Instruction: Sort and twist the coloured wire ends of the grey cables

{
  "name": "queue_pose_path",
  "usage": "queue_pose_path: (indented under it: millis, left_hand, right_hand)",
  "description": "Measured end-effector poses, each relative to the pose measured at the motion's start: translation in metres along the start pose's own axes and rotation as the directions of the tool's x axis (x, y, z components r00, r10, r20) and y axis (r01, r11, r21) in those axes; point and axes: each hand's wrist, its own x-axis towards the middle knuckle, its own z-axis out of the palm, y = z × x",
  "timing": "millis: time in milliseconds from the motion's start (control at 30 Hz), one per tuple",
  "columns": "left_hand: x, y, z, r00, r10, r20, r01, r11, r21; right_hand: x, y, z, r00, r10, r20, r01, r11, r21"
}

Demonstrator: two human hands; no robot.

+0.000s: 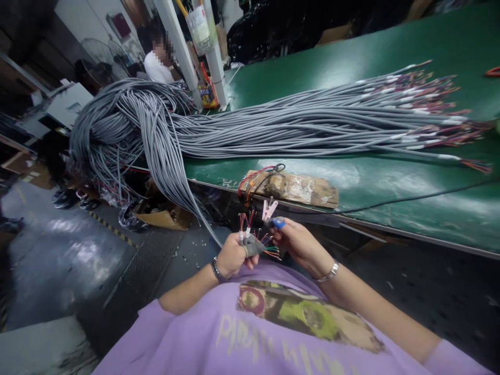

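My left hand (235, 253) is closed around the end of a grey cable (213, 235), its thumb in a grey finger cover. Thin coloured wires (272, 252) fan out from this grip, with more bare-ended wires (246, 220) standing up above the fingers. Close on the right, my right hand (300, 244) has its thumb and fingers pressed together beside the wires. A blue wrap (278, 223) sits on one of its digits. What lies between those fingertips is too small to make out. Just beyond them is a pink clothes peg (269, 209).
Many grey cables (281, 127) lie along the green bench (398, 190), wire ends to the right. Their coiled part (113, 112) hangs over the left end. A wooden block (300, 188) sits at the bench edge by a black cord (414, 200). A person (158, 65) is behind.
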Motion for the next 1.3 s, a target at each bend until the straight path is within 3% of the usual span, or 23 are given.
queue_pose_path:
  millis: [167,333,500,633,1000,1300]
  left_hand:
    - [0.003,0.006,-0.003,0.999,0.028,0.038,-0.026,0.998,-0.058]
    - [0.013,0.017,-0.003,0.985,0.002,0.171,0.020,0.992,-0.127]
    - [0.032,0.021,-0.008,0.947,-0.025,0.319,0.099,0.971,-0.219]
    - [0.040,0.020,-0.011,0.918,-0.047,0.394,0.178,0.936,-0.303]
    - [0.046,0.008,-0.009,0.897,-0.082,0.434,0.234,0.922,-0.309]
    - [0.036,0.011,-0.006,0.928,-0.056,0.370,0.153,0.959,-0.239]
  right_hand:
    - [0.002,-0.009,0.001,0.998,0.006,0.059,-0.010,0.997,0.071]
    - [0.014,-0.019,0.006,0.987,0.007,0.160,-0.014,0.999,0.048]
    - [0.024,-0.014,0.011,0.981,-0.156,0.117,0.157,0.988,-0.004]
    - [0.025,-0.010,0.015,0.983,-0.116,0.141,0.096,0.985,0.140]
    - [0.039,0.004,0.011,0.982,-0.137,0.132,0.100,0.962,0.255]
    - [0.026,-0.002,0.008,0.972,0.007,0.235,-0.079,0.951,0.298]
